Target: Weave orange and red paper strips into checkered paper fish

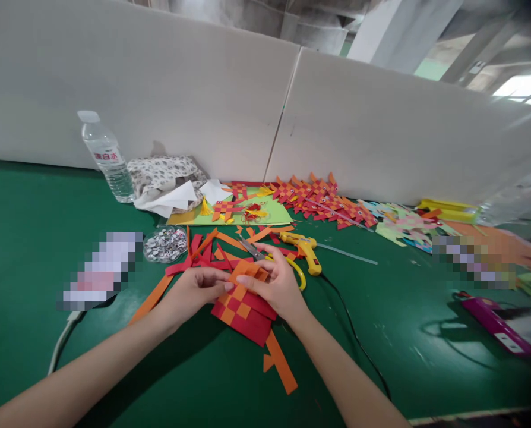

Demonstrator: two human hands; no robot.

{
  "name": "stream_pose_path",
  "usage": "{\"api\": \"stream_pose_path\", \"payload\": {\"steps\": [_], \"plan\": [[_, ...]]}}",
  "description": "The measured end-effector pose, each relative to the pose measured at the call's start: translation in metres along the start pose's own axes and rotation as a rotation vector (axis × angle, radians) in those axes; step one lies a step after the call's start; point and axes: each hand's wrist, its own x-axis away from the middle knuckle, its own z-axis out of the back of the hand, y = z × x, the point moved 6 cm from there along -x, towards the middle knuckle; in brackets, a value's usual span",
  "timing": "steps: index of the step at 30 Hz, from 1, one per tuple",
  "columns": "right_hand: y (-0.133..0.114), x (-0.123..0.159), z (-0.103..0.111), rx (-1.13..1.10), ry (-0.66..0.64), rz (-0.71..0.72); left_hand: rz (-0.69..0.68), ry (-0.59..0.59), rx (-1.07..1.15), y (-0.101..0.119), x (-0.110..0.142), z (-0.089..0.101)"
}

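Observation:
Between my two hands is a woven paper piece [243,312] in red and orange checks, held just above the green table. My left hand [201,291] pinches its left upper edge between thumb and fingers. On the other side my right hand [277,282] grips its orange upper part, thumb on top. Scissors [299,273] with yellow handles lie behind my right hand, partly covered by it. Orange and red paper strips [207,252] are scattered beyond the piece, and one orange strip [282,362] lies below it.
A yellow glue gun [307,249] lies right of the scissors, its black cord trailing forward. Left stand a dish of googly eyes [165,244] and a water bottle [107,157]. Woven paper fish [319,199] are heaped by the white partition [194,89]. A purple power strip [492,324] sits right.

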Motion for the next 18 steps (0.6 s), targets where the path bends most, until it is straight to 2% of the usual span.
{"api": "stream_pose_path", "payload": {"steps": [9,18], "plan": [[-0.002,-0.002,0.003,-0.023,0.022,0.01,0.025,-0.039,0.049,-0.004,-0.002,-0.001],[-0.007,0.002,0.0,0.123,0.041,0.096,0.028,0.051,-0.047,0.006,0.005,0.002]]}}
